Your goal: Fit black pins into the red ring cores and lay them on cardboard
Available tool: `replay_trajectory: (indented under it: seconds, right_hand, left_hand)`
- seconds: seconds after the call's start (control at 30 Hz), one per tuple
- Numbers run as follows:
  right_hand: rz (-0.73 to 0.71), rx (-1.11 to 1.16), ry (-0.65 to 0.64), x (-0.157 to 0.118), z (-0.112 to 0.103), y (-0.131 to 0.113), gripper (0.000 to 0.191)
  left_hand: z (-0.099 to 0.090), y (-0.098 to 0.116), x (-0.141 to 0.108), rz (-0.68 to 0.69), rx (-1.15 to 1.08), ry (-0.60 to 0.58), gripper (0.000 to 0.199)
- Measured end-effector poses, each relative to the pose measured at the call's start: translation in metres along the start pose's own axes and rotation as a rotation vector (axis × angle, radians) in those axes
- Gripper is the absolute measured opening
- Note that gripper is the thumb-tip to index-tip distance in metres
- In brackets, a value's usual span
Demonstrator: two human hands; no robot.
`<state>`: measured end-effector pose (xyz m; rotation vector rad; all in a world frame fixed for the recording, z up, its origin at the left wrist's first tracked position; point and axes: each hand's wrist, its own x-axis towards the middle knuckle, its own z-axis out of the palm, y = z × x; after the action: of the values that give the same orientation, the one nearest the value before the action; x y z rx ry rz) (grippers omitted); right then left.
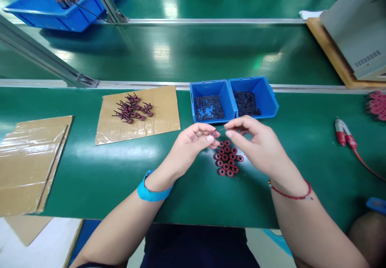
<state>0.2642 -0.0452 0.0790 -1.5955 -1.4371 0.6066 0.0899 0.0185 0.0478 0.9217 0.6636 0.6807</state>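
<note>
Between its thumb and fingers, my left hand (189, 145) grips a small ring-shaped motor stator (213, 134) with red windings. Fine wire leads (222, 130) run from it to my right hand (257, 141), whose thumb and forefinger pinch their ends. Just below the hands lies a cluster of similar stators (226, 157) on the green table. Beyond the fingers stand two blue bins, the left bin (208, 84) and the right bin (267, 95). Short black tubes (211, 106) lie in the left one, and more black tubes (247, 102) in the right one.
At left centre, a cardboard sheet (163, 115) bears stators with black-sleeved leads (131, 108). Another taped cardboard (27, 163) lies far left. A metal post (45, 57) slants at upper left near a large blue crate (60, 21). Red clips (345, 135) and a grey machine (358, 27) are right.
</note>
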Motion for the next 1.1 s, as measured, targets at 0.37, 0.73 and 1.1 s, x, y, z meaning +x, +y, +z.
replay_trajectory:
  seconds: [0.37,0.73,1.1]
  right_hand:
    - [-0.113,-0.105,-0.06,-0.003,-0.003,-0.008,0.017]
    - [0.182,0.165,-0.147,0.003,-0.004,0.001,0.011]
    - [0.048,0.19,0.033,0.036,0.0,-0.001,0.011]
  left_hand:
    - [0.0,0.001,-0.002,-0.041,-0.018,-0.067,0.015]
    - [0.001,0.003,-0.001,-0.168,-0.194,-0.15,0.021]
    - [-0.001,0.005,0.001,-0.224,-0.236,-0.157,0.025]
